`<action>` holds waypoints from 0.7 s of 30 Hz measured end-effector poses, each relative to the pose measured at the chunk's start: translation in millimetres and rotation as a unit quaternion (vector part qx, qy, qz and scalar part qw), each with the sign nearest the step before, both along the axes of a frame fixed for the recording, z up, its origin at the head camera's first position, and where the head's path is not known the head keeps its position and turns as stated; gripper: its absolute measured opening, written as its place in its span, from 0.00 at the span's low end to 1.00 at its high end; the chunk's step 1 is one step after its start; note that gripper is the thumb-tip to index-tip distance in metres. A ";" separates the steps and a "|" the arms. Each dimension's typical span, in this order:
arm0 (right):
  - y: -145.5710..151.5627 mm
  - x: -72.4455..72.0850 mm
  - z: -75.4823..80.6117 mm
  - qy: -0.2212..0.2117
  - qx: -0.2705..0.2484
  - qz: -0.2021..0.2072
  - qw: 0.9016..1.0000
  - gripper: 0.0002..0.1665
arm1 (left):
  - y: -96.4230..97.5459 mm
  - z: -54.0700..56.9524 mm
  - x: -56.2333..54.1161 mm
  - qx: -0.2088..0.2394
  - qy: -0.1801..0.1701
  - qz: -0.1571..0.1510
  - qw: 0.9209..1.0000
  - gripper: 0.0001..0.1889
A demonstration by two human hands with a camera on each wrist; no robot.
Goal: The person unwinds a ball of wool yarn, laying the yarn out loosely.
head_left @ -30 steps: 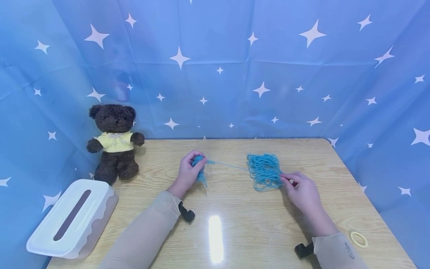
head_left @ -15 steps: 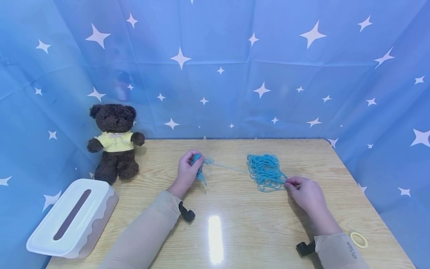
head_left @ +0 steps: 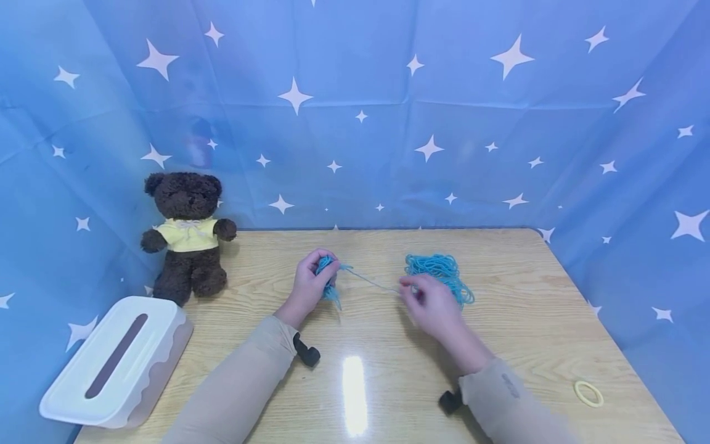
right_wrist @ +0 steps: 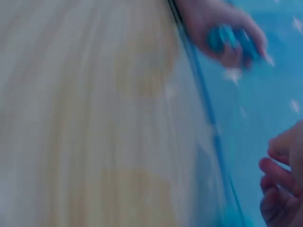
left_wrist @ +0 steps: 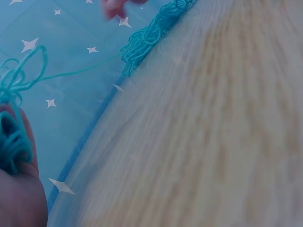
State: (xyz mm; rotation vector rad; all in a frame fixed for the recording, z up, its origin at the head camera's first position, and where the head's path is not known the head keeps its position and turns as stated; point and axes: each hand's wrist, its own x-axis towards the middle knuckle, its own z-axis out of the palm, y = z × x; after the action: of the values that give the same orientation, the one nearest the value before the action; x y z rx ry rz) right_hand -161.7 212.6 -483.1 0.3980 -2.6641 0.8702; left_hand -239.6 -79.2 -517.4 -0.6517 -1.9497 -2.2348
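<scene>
Turquoise yarn lies in a looped heap (head_left: 435, 265) on the table. My left hand (head_left: 310, 283) grips a smaller yarn bundle (head_left: 327, 264), its loops and tails poking out between the fingers. A single strand (head_left: 368, 282) runs from this bundle toward the heap; in the left wrist view it reaches the heap's near end. My right hand (head_left: 435, 308) hovers in front of the heap and partly hides it, fingertips close by the strand in the head view. In the right wrist view its fingers (right_wrist: 279, 179) are loosely bent, with nothing visible between them and the thumb.
A brown teddy bear (head_left: 188, 240) in a yellow top sits at the back left. In front of it stands a white box (head_left: 111, 364) with a slotted lid. A yellow ring (head_left: 588, 393) lies near the right edge. Blue starry cloth hangs behind the wooden table (head_left: 399, 370).
My right hand has left the heap's right edge, where it pinched a loop, and moved left in front of the heap. The strand now hangs lower. My left hand has stayed in place.
</scene>
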 end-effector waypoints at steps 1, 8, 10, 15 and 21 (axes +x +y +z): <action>-13.4 -2.1 -0.7 -0.011 -0.008 0.018 1.000 0.16 | -0.2 -0.1 0.0 -0.001 0.001 -0.003 1.000 0.06; -75.6 -17.6 -10.1 -0.056 -0.044 0.043 0.997 0.20 | -0.3 -1.3 0.8 0.003 -0.006 -0.030 1.000 0.06; -82.5 -21.0 -11.9 -0.056 -0.054 0.028 0.997 0.19 | -0.1 -1.6 1.0 0.003 -0.006 -0.034 0.999 0.07; -86.6 -25.0 -13.0 -0.056 -0.072 0.002 0.996 0.15 | 0.3 0.8 1.9 -0.002 -0.005 -0.031 1.000 0.09; -74.4 -23.9 -12.6 -0.050 -0.079 -0.006 0.996 0.11 | -0.6 3.7 2.4 -0.004 -0.006 -0.032 0.999 0.09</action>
State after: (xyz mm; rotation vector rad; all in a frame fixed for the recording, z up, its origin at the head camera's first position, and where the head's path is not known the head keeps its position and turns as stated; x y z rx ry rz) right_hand -185.5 138.1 -495.7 0.3072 -2.6590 1.1161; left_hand -237.3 -79.8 -513.7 -0.7118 -1.9718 -2.2739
